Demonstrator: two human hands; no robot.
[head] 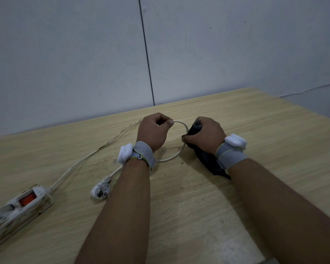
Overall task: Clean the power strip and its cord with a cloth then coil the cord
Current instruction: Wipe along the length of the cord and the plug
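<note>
Both my hands are over the middle of the wooden table [236,119], close to the far edge by the grey wall [65,54].

My left hand [152,130] is curled into a loose fist, thumb pressed to the forefinger, pinching the white cord [181,151] at the top of a loop. My right hand [206,134] is closed around a dark cloth [208,161]; the cloth is bunched in the fist, wraps the cord where the loop passes my thumb, and trails down under my wrist onto the table.

The cord arcs between the two hands, curves down and back under my left wrist, and ends at the plug [100,189], which lies on the table just left of my left forearm. From my left hand the other run of cord goes off left across the table to the power strip [17,208], lying flat at the near left edge, its red switch up, casing smudged.

Grey straps with white units on both wrists.
</note>
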